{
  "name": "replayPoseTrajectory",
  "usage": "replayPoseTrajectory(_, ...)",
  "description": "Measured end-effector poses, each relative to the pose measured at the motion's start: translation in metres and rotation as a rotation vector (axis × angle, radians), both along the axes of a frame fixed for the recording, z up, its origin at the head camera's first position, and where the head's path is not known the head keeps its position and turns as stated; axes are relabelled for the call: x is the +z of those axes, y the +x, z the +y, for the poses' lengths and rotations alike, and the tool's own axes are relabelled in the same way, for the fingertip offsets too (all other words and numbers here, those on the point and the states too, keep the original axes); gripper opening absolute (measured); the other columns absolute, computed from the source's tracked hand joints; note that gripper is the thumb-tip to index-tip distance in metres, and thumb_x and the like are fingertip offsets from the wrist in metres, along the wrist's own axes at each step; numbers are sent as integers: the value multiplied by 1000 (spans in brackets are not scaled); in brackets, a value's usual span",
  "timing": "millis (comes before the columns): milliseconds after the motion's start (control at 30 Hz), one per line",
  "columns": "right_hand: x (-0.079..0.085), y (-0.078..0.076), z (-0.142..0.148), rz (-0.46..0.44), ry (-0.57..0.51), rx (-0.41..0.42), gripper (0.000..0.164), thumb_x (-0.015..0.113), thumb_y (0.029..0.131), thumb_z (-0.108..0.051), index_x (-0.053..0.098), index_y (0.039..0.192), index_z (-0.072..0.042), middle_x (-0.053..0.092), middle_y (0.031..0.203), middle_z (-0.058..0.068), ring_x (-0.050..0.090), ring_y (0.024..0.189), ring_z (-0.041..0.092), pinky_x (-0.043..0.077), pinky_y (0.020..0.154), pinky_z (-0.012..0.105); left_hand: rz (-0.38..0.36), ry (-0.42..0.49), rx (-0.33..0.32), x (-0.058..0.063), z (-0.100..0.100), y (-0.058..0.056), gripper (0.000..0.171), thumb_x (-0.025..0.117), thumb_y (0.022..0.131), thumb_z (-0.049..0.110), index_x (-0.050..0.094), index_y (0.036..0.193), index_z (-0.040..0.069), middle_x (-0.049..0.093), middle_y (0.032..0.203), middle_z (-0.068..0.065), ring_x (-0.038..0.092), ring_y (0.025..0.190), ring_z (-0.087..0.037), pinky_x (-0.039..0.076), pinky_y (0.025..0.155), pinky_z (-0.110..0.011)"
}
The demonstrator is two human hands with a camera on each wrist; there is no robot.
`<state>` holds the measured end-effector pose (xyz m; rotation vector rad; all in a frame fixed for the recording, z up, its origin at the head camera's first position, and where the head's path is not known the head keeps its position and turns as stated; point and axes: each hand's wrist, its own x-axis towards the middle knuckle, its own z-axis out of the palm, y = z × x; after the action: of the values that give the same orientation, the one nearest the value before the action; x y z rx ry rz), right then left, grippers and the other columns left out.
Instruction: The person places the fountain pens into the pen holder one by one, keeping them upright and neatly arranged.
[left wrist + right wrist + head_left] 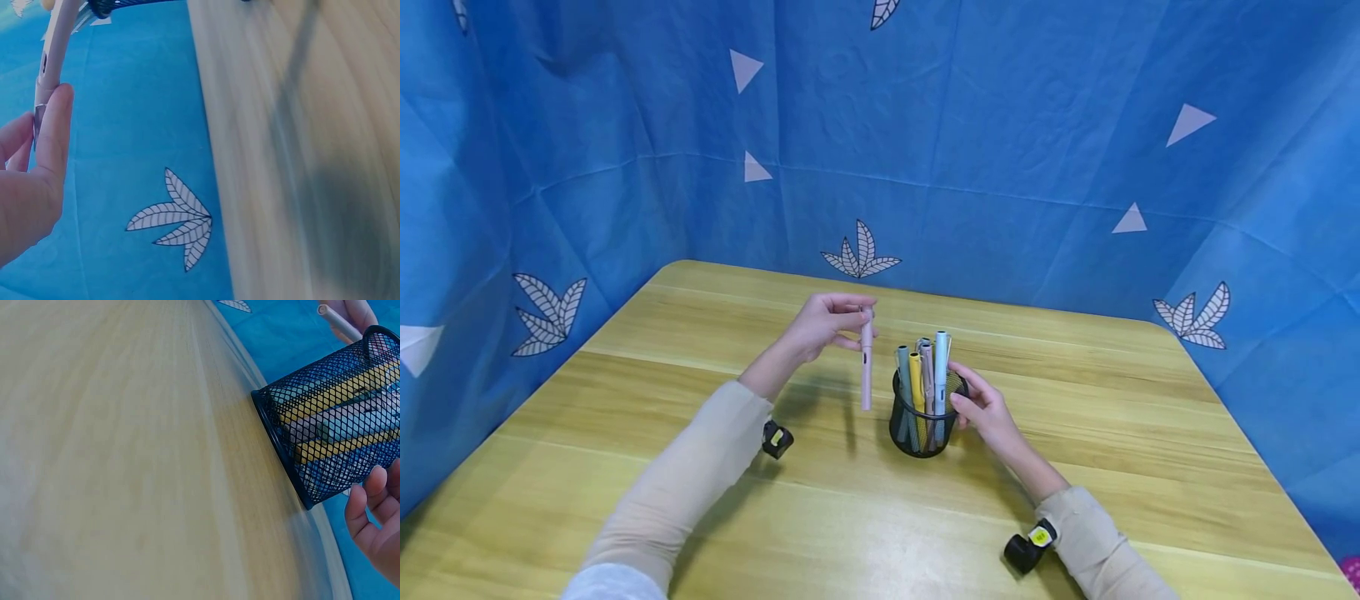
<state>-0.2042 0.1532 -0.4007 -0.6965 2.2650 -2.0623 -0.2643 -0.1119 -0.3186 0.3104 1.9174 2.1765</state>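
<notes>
Upright above the table, a pale pink pen (867,375) is pinched near its upper, clip end by my left hand (829,327). The left wrist view shows thumb and fingers on the same pen (57,53). To its right stands a black mesh pen holder (898,427). My right hand (988,412) holds that holder by its right side near the rim, thumb in front. Inside are several pens, among them a light blue pen (941,354), a yellow pen (916,379), a grey-green pen (904,375) and a mauve-grey pen (927,367).
The wooden table (880,517) has a blue patterned curtain (1000,167) behind it and at its sides. A small black camera (777,439) hangs by the left wrist and another camera (1028,548) by the right wrist.
</notes>
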Motion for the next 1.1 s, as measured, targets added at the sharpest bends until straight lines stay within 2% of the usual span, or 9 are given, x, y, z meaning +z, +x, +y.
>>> replayPoseTrajectory(133,0,0,0,7,-3,6,46,47,87,4,33,131,10,45,68,2,46,53,9,45,51,22,37,-17,-6,4,1,2,36,56,84,-6,53,119,-5,59,92,-15,62,85,-34,52,67,-42)
replayPoseTrajectory(300,-1,0,0,23,-8,9,46,47,87,4,33,130,11,46,68,2,46,53,9,44,51,21,86,25,-25,9,5,4,35,56,83,-7,53,118,-7,54,95,-23,64,80,-29,51,67,-43)
replayPoseTrajectory(400,-1,0,0,20,-5,8,46,47,87,4,33,130,11,45,68,2,46,53,9,44,51,21,119,51,-30,14,7,7,34,56,84,-8,53,118,-7,52,97,-27,64,80,-31,51,67,-44)
replayPoseTrajectory(667,0,0,0,16,8,1,46,47,87,4,33,131,10,45,67,2,46,53,9,45,51,22,232,96,-23,27,16,14,32,56,83,-7,54,115,-8,63,85,-14,63,79,-33,51,66,-44)
replayPoseTrajectory(967,0,0,1,16,13,7,46,47,88,3,33,131,9,44,66,3,46,53,9,45,52,22,319,104,-46,36,29,19,31,57,84,-5,54,115,-9,65,89,-16,63,81,-34,51,67,-44)
replayPoseTrajectory(1100,-1,-1,1,23,12,7,46,47,88,4,34,131,9,44,66,2,46,53,9,45,52,22,331,80,-30,40,35,22,31,58,84,-2,56,115,-7,64,95,-18,61,85,-36,51,69,-42)
